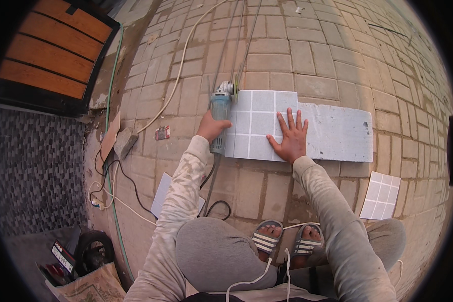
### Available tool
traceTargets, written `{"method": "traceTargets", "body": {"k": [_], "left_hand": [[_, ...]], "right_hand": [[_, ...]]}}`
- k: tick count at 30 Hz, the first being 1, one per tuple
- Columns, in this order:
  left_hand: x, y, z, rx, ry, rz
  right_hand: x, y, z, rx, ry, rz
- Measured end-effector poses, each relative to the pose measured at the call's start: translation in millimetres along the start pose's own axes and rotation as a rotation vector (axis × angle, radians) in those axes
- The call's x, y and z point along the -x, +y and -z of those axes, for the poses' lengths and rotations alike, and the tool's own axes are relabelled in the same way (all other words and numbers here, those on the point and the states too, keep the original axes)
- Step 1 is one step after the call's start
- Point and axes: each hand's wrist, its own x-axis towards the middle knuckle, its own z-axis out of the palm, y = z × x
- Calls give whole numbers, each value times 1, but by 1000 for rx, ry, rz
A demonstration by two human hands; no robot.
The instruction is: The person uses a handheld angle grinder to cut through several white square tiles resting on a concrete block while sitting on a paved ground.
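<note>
My left hand (214,126) is wrapped round the teal body of an angle grinder (220,106). The grinder's disc (235,86) stands edge-on at the far left corner of a light grey tile (261,121) marked with white grid lines. Fingers spread, my right hand (291,140) lies flat on the tile's right part and presses on it. Under the tile is a long pale lightweight concrete block (340,133), whose bare right end sticks out. Whether the disc is spinning cannot be told.
A smaller gridded tile piece (381,196) lies on the paving at right; another tile piece (161,194) is partly behind my left sleeve. Cables (123,173), a stone chunk (125,143), cardboard (109,138) and a green hose (109,100) lie at left. Thin rods (234,40) extend beyond the grinder.
</note>
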Motion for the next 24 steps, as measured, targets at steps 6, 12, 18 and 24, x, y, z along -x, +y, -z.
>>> {"method": "traceTargets", "body": {"k": [6, 12, 18, 24], "left_hand": [[3, -5, 2, -19, 0, 21], [10, -5, 2, -16, 4, 4], [15, -7, 2, -30, -4, 7], [17, -11, 0, 2, -7, 3]], "right_hand": [[0, -2, 0, 11, -30, -10], [0, -1, -1, 1, -14, -3], [0, 0, -1, 4, -6, 5], [0, 1, -1, 0, 11, 12]]}}
